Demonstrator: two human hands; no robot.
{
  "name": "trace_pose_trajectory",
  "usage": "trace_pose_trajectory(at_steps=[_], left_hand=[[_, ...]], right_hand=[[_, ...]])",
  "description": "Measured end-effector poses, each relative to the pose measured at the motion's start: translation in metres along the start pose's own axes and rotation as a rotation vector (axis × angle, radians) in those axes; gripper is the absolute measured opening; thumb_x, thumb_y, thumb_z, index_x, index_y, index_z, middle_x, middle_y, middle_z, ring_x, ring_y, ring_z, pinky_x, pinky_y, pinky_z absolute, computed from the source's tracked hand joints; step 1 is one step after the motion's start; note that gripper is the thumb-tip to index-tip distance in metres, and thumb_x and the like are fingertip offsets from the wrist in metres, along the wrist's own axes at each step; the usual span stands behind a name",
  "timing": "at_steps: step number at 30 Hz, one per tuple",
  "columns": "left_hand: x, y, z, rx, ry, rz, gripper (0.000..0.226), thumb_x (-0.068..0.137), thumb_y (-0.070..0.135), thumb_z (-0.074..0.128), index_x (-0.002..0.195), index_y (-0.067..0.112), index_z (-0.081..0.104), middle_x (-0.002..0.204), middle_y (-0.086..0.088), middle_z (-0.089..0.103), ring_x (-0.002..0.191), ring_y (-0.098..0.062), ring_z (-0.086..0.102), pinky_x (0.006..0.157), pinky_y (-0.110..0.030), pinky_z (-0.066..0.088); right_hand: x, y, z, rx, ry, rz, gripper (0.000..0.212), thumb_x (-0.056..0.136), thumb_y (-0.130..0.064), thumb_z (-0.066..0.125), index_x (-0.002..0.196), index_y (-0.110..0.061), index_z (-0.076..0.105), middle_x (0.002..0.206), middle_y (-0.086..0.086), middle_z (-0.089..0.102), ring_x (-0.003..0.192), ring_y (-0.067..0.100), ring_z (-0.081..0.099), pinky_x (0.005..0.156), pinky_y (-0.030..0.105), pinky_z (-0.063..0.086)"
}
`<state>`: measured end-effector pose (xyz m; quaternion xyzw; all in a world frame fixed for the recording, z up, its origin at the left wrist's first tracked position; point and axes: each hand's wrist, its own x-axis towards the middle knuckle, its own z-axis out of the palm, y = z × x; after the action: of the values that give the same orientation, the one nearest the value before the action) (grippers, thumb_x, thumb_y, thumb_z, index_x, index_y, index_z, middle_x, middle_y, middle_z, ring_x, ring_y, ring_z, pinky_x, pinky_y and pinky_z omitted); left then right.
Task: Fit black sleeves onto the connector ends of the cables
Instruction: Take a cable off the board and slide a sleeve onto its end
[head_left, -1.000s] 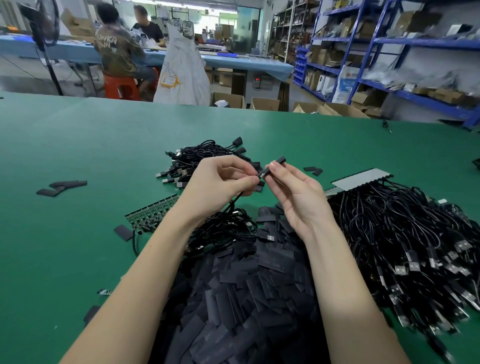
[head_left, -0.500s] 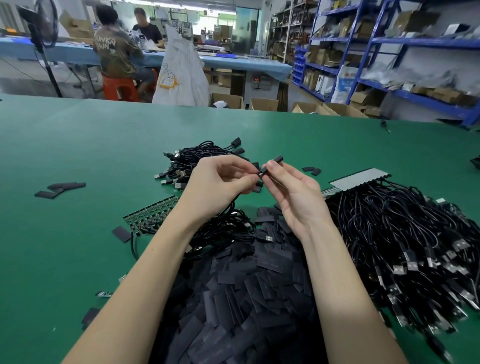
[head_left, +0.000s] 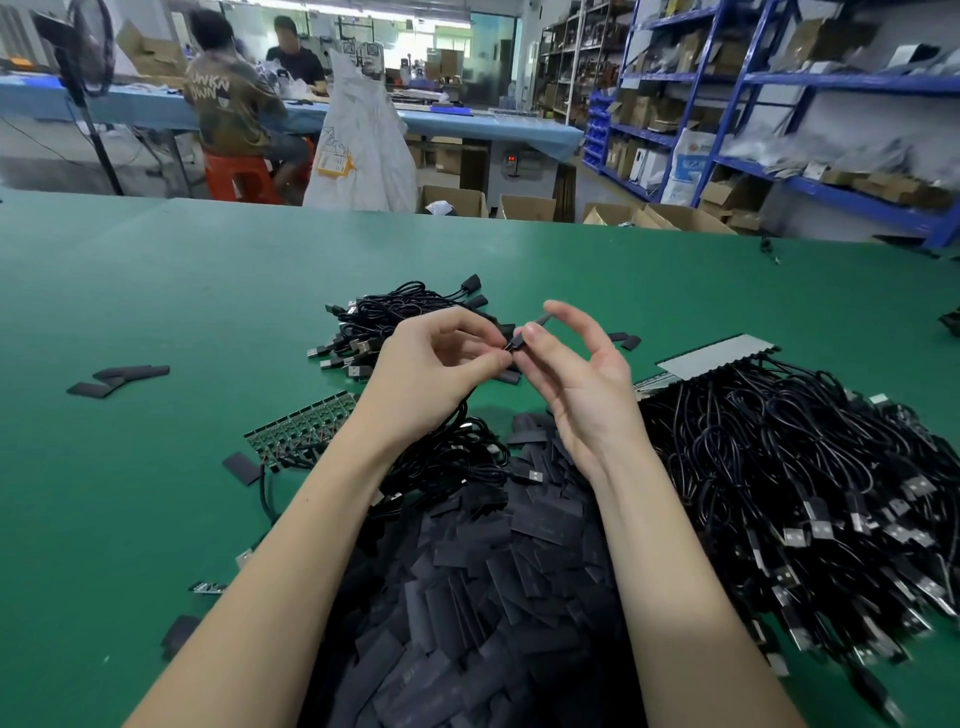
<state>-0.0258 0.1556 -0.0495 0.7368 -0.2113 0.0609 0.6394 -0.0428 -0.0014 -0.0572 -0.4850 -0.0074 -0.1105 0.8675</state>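
My left hand (head_left: 434, 366) and my right hand (head_left: 576, 382) meet above the green table (head_left: 156, 291). The left fingers pinch a cable's connector end, and its black cable hangs down under the wrist. A black sleeve (head_left: 532, 328) sits on that end, pinched by my right thumb and forefinger; the other right fingers are spread. A heap of flat black sleeves (head_left: 467, 571) lies below my forearms. A big tangle of black cables (head_left: 779, 467) with metal plugs lies at the right. A smaller bundle of cables (head_left: 395, 317) lies beyond my hands.
A strip of small circuit boards (head_left: 301, 423) lies left of my left wrist. Loose sleeves (head_left: 119, 379) lie at the far left. A grey serrated plate (head_left: 719, 356) sits behind the big tangle. Two people sit at a blue bench (head_left: 467, 124) beyond; blue shelves stand at the right.
My right hand's outer fingers have spread apart and the sleeve sits further down toward my left fingertips. Both hands stay in the same spot.
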Motion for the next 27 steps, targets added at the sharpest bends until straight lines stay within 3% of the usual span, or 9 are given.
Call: trace_pose_trajectory(at_steps=[6, 11, 17, 22, 27], left_hand=[[0.0, -0.004, 0.003, 0.062, 0.084, -0.01, 0.005, 0.086, 0.01, 0.079, 0.088, 0.012, 0.075, 0.069, 0.007, 0.074, 0.063, -0.004, 0.071, 0.067, -0.011, 0.048], [0.001, -0.005, 0.004, 0.091, 0.135, 0.003, 0.004, 0.085, 0.011, 0.08, 0.087, 0.012, 0.077, 0.069, 0.007, 0.074, 0.066, -0.003, 0.068, 0.067, -0.013, 0.049], [0.001, -0.003, 0.003, 0.162, 0.149, -0.012, 0.007, 0.087, 0.021, 0.079, 0.084, 0.016, 0.076, 0.063, 0.009, 0.072, 0.058, 0.001, 0.063, 0.063, -0.011, 0.044], [-0.002, 0.001, 0.005, 0.148, 0.125, 0.047, 0.008, 0.089, 0.012, 0.076, 0.083, 0.008, 0.075, 0.06, 0.015, 0.07, 0.055, 0.005, 0.065, 0.06, -0.004, 0.042], [-0.001, 0.003, -0.002, 0.274, 0.078, 0.017, 0.01, 0.086, 0.025, 0.08, 0.092, 0.019, 0.075, 0.077, 0.009, 0.075, 0.072, -0.002, 0.069, 0.074, -0.014, 0.049]], right_hand=[[0.001, 0.008, 0.009, -0.064, -0.002, -0.105, 0.028, 0.093, 0.0, 0.068, 0.114, -0.017, 0.07, 0.074, -0.006, 0.072, 0.078, 0.006, 0.071, 0.075, 0.02, 0.058], [0.001, 0.01, 0.009, -0.07, -0.006, -0.09, 0.027, 0.091, 0.001, 0.069, 0.111, -0.017, 0.072, 0.081, -0.001, 0.076, 0.083, 0.008, 0.072, 0.077, 0.02, 0.058], [0.004, 0.009, 0.011, -0.127, 0.009, -0.134, 0.024, 0.091, 0.0, 0.07, 0.107, -0.018, 0.074, 0.076, -0.003, 0.075, 0.074, 0.008, 0.071, 0.078, 0.024, 0.061], [0.004, 0.009, 0.011, -0.117, 0.009, -0.128, 0.024, 0.091, 0.0, 0.07, 0.105, -0.019, 0.074, 0.078, -0.001, 0.076, 0.075, 0.009, 0.071, 0.074, 0.022, 0.059], [0.004, 0.007, 0.011, -0.083, 0.041, -0.125, 0.023, 0.091, 0.002, 0.07, 0.107, -0.014, 0.073, 0.076, -0.002, 0.073, 0.073, 0.009, 0.07, 0.077, 0.025, 0.061]])
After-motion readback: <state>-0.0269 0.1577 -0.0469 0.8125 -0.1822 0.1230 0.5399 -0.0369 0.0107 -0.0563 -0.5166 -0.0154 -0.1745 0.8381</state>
